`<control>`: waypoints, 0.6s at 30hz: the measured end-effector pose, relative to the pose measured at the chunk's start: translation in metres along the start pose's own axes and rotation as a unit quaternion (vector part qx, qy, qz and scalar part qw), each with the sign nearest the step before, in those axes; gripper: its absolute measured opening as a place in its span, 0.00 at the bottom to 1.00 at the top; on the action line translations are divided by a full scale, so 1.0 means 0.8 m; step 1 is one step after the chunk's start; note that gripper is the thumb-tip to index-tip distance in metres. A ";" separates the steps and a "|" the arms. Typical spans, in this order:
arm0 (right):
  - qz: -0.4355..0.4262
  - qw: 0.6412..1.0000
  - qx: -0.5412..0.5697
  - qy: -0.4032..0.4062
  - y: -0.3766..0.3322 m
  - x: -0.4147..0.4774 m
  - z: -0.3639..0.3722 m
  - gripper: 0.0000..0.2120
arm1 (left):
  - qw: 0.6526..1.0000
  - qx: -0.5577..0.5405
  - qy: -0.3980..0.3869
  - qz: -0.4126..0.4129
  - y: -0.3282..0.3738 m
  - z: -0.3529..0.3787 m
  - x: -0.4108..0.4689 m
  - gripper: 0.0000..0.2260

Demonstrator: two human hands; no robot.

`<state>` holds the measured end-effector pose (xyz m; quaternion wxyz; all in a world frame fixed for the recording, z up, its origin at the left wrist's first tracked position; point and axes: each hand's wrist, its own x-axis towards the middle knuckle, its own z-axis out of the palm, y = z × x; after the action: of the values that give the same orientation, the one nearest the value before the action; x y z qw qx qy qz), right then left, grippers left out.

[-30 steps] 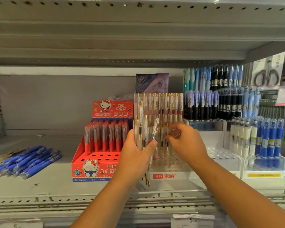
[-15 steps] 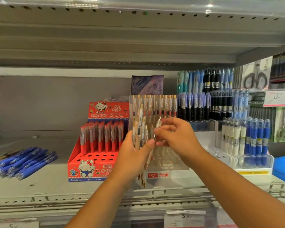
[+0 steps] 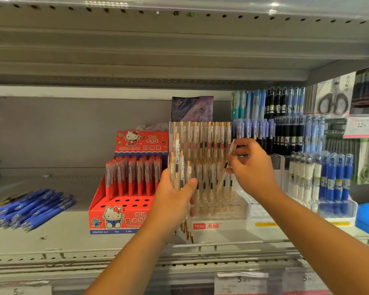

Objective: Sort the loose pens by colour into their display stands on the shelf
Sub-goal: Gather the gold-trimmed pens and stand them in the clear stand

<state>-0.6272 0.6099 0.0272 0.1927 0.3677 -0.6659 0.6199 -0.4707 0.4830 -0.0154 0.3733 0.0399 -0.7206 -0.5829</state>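
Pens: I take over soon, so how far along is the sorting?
Done: the red stand and the clear stand hold rows of pens. In hand: the left hand grips a bundle of clear pens; the right hand pinches one pen over that stand. Remaining: that bundle and the loose blue pens.

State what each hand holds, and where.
Left hand grips a bundle of clear pens around their middles; right hand pinches one pen by its upper half.

Both bare forearms reach forward and upward. The left hand (image 3: pixel 173 202) grips a bundle of clear gold-clipped plastic pens (image 3: pixel 179 167) upright, thumb across the front. The right hand (image 3: pixel 254 167), held higher, pinches one slim clear pen (image 3: pixel 222 179), tilted.
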 end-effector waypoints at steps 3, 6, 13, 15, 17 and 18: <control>-0.011 0.998 -0.058 -0.018 0.009 -0.004 0.007 0.16 | 1.000 0.007 0.012 0.002 0.002 0.001 -0.002 0.08; 0.002 0.993 -0.106 -0.045 0.016 -0.006 0.011 0.16 | 0.999 -0.026 0.018 -0.016 0.006 0.003 -0.005 0.09; 0.002 0.976 -0.198 -0.096 0.027 -0.015 0.016 0.13 | 0.998 -0.053 0.016 -0.022 0.008 0.003 -0.006 0.09; -0.001 0.973 -0.208 -0.096 0.027 -0.016 0.017 0.13 | 0.998 -0.058 0.014 -0.023 0.008 0.004 -0.006 0.09; -0.002 0.970 -0.223 -0.097 0.024 -0.017 0.016 0.13 | 0.998 -0.060 0.014 -0.023 0.009 0.004 -0.007 0.10; -0.004 0.968 -0.232 -0.095 0.021 -0.019 0.016 0.13 | 0.998 -0.058 0.014 -0.022 0.009 0.004 -0.007 0.10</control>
<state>-0.6270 0.6007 0.0032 0.2110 0.3733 -0.8050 0.4101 -0.4658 0.4907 -0.0118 0.3723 0.0420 -0.6790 -0.6313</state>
